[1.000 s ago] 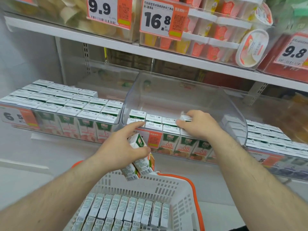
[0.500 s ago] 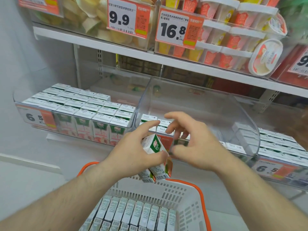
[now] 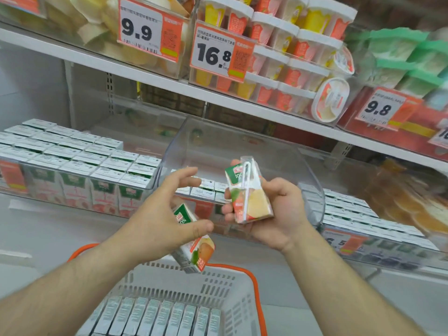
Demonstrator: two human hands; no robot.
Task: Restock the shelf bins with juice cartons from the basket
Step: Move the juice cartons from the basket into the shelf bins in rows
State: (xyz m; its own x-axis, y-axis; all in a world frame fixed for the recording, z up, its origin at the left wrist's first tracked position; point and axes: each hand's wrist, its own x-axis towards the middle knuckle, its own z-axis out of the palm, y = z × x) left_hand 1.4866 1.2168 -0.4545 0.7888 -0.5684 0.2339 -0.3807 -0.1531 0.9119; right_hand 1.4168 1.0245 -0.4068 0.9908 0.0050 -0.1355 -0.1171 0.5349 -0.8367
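My right hand point(image 3: 274, 214) grips a small juice carton point(image 3: 247, 192) upright in front of the middle clear shelf bin point(image 3: 242, 146). Lower left of it, my left hand point(image 3: 160, 221) holds another juice carton point(image 3: 194, 248) against the palm with the thumb, the fingers spread. Both hands hover above the white basket point(image 3: 218, 287) with orange handles, which holds a row of several cartons point(image 3: 155, 316). The middle bin has cartons only along its front rows point(image 3: 203, 187); its back part is bare.
The left bin point(image 3: 72, 166) is packed with cartons, and the right bin point(image 3: 363, 226) also holds several. The shelf above carries dessert cups point(image 3: 291, 57) and price tags 9.9, 16.8, 9.8. A grey floor lies to the left of the basket.
My right hand came back from the middle bin, reached to my left hand and took one carton from it. My left hand now holds a single carton. The view tilted up slightly.
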